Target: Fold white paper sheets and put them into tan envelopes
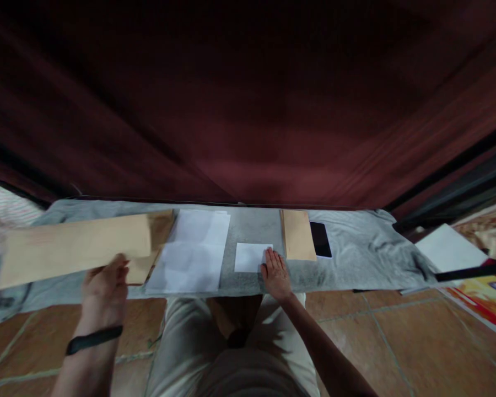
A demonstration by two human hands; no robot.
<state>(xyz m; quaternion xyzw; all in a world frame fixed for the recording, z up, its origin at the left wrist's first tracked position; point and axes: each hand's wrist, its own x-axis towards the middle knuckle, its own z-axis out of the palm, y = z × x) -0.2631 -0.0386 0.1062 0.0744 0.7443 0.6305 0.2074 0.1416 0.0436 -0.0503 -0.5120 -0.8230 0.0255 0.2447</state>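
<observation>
My left hand point(105, 286) is closed on the near edge of a long tan envelope point(74, 245), held just above the grey cloth point(355, 259) and stretching to the left. More tan envelopes point(159, 231) lie beneath its right end. My right hand point(276, 273) rests flat with fingers stretched out, its fingertips on the right edge of a small folded white paper point(250, 257). A stack of white sheets point(196, 248) lies between the two hands.
Another tan envelope point(298, 234) and a dark phone point(320, 239) lie right of my right hand. A dark red curtain point(248, 110) hangs behind the cloth. A white sheet point(450, 248) and colourful print point(485, 292) are at right. The floor has terracotta tiles point(397, 342).
</observation>
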